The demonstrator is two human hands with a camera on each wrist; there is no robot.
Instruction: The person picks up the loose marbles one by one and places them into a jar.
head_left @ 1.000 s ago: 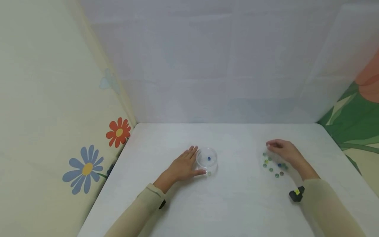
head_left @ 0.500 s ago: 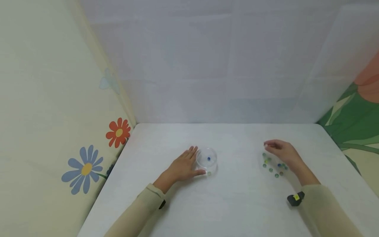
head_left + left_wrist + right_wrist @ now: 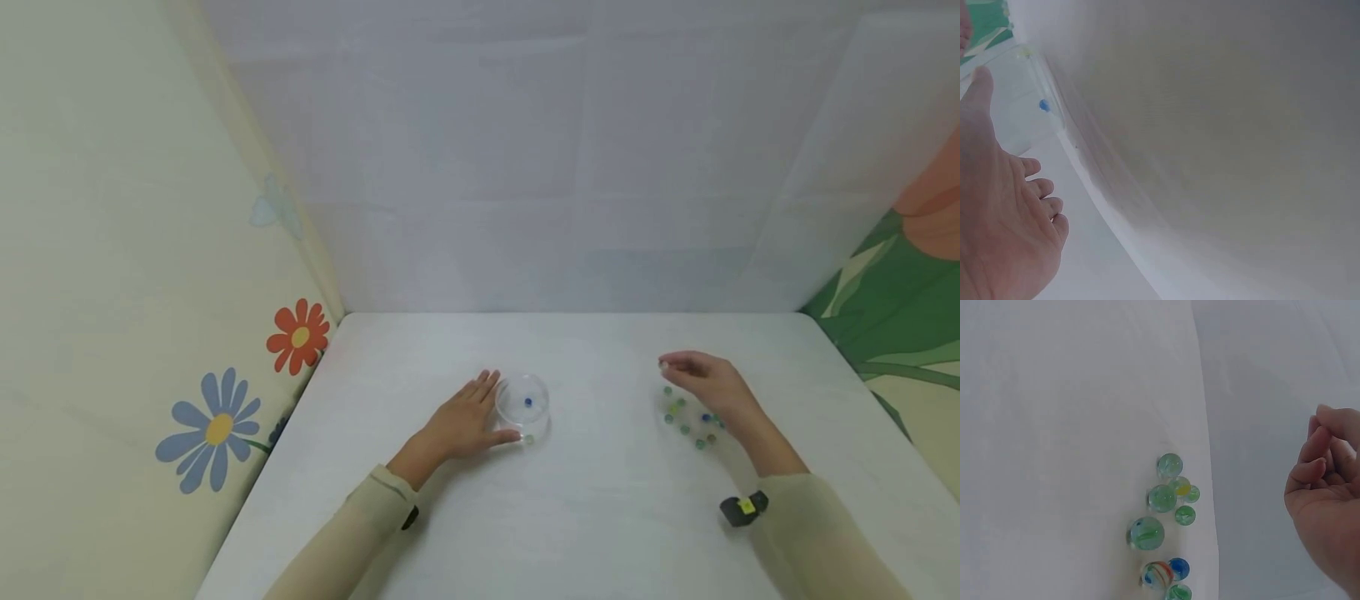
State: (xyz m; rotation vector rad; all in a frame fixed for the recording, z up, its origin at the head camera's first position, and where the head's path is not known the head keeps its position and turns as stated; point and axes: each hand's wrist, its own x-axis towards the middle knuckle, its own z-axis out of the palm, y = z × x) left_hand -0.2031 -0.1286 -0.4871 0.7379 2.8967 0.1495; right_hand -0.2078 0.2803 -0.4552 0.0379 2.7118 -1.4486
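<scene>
White table (image 3: pixel 592 533), pale backdrop (image 3: pixel 525 167) (faintly creased), flowered side wall (image 3: pixel 112 208).

Stretching both arms forward, slanting the left forearm (image 3: pixel 345 529) and the right forearm (image 3: pixel 825 533) inward. Baring both wrists (image 3: pixel 411 465) beyond long sleeves (image 3: pixel 798 496). Resting the left hand (image 3: pixel 461 425) low, showing its back upward, extending its fingers (image 3: pixel 486 387) forward side by side, sticking the thumb (image 3: pixel 506 437) out toward the right. Holding the right hand (image 3: pixel 711 385) up, pointing it leftward, pinching with its fingertips (image 3: pixel 675 357), bending the other fingers inward toward the palm (image 3: pixel 1329 515).
</scene>
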